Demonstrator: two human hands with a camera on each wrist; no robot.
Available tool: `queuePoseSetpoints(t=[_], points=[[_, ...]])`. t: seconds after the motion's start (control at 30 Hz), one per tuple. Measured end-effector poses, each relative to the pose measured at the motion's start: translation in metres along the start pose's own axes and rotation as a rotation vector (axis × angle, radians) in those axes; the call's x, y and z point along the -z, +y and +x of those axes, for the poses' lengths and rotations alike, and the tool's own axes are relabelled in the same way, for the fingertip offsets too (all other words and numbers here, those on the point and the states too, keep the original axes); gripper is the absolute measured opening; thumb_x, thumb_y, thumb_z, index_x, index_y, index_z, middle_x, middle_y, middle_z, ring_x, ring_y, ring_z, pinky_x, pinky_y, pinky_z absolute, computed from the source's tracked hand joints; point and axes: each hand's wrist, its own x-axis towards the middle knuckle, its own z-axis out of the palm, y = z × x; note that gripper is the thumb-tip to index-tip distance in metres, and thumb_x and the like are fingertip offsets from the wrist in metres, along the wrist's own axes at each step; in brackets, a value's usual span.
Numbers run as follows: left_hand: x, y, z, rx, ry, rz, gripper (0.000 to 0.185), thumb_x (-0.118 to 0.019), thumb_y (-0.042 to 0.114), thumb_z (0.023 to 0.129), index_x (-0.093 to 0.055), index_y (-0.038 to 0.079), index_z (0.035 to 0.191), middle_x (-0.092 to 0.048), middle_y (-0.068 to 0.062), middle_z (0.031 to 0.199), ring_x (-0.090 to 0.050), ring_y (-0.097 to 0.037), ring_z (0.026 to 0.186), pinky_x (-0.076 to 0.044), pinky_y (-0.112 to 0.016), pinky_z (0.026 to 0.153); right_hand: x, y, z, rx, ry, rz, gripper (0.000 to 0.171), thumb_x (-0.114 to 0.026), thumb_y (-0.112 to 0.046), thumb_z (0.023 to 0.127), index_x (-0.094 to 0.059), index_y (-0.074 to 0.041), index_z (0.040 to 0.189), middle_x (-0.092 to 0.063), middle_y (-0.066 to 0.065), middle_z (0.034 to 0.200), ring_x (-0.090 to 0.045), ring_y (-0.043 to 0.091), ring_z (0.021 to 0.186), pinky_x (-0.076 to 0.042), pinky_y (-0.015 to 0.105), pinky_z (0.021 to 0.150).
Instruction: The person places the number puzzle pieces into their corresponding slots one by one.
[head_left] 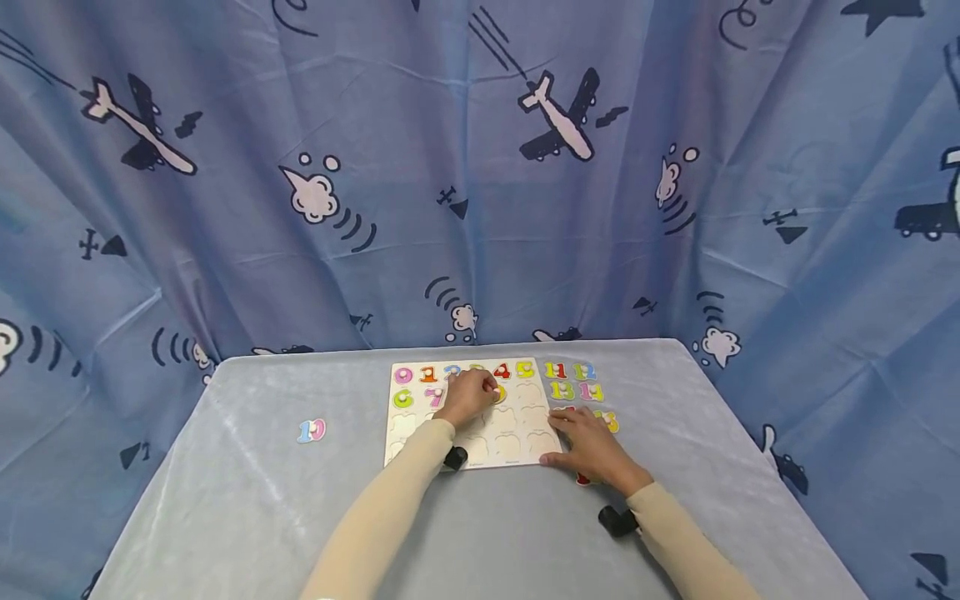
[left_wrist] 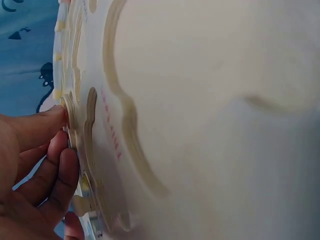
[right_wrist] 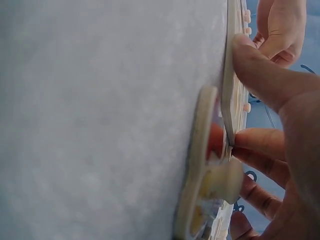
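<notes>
In the head view, a white number puzzle board point(head_left: 517, 423) lies on the table with colored number pieces in its upper recesses. My left hand point(head_left: 467, 395) reaches over the middle of the board. Its thumb and fingertips pinch a yellow-orange number piece point(head_left: 501, 392) in the second row; its digit is mostly covered. In the left wrist view my thumb point(left_wrist: 42, 125) meets the edge of that piece. My right hand point(head_left: 592, 446) rests at the board's lower right corner, thumb and fingertips touching its edges. A red piece point(head_left: 583, 479) shows partly beneath this hand.
Right of the board lie loose two-digit pieces, among them a red 11 point(head_left: 556, 371), a 12 point(head_left: 584, 372), a green 13 point(head_left: 562, 391) and a pink 14 point(head_left: 592, 392). A blue-and-pink 10 piece point(head_left: 312, 430) lies left of the board. A patterned blue curtain point(head_left: 420, 208) hangs behind the grey-covered table point(head_left: 247, 500).
</notes>
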Motion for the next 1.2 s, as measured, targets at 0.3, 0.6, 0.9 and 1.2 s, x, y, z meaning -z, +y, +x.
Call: queuePoseSetpoints(t=[0.3,0.6,0.9,1.2], points=[[0.000,0.000,-0.002,0.000,-0.012,0.018,0.005,-0.076,0.017,0.084,-0.072,0.013,0.085,-0.064,0.005,0.073,-0.056,-0.015,0.077,-0.031,-0.037,0.079,-0.001,-0.004,-0.001,0.001,0.003,-0.003,0.081,-0.078,-0.059,0.073,-0.061,-0.009,0.135,-0.056,0.008,0.141,-0.044,0.038,0.133,-0.035,0.059,0.106],[0.006,-0.003,-0.008,-0.005,-0.088,-0.020,0.011,-0.072,0.016,0.086,-0.075,0.011,0.095,-0.066,0.004,0.079,-0.056,-0.011,0.079,-0.036,-0.041,0.088,-0.002,-0.002,0.000,-0.003,-0.009,-0.008,0.083,-0.077,-0.061,0.072,-0.060,-0.009,0.135,-0.055,0.008,0.141,-0.044,0.037,0.132,-0.034,0.059,0.107],[0.038,-0.013,-0.022,-0.064,-0.018,-0.161,0.019,-0.069,0.014,0.091,-0.072,0.005,0.107,-0.069,-0.006,0.096,-0.061,-0.017,0.087,-0.049,-0.028,0.078,0.001,0.001,-0.002,0.007,0.014,-0.007,0.081,-0.079,-0.057,0.072,-0.061,-0.008,0.134,-0.056,0.008,0.140,-0.046,0.036,0.130,-0.037,0.057,0.104],[0.081,-0.035,-0.054,-0.091,0.127,-0.167,0.014,-0.069,0.013,0.090,-0.074,0.006,0.101,-0.070,-0.005,0.092,-0.063,-0.017,0.082,-0.050,-0.030,0.077,0.001,-0.003,0.001,0.013,0.005,-0.014,0.081,-0.079,-0.058,0.073,-0.061,-0.008,0.134,-0.057,0.008,0.140,-0.046,0.035,0.128,-0.038,0.056,0.102]])
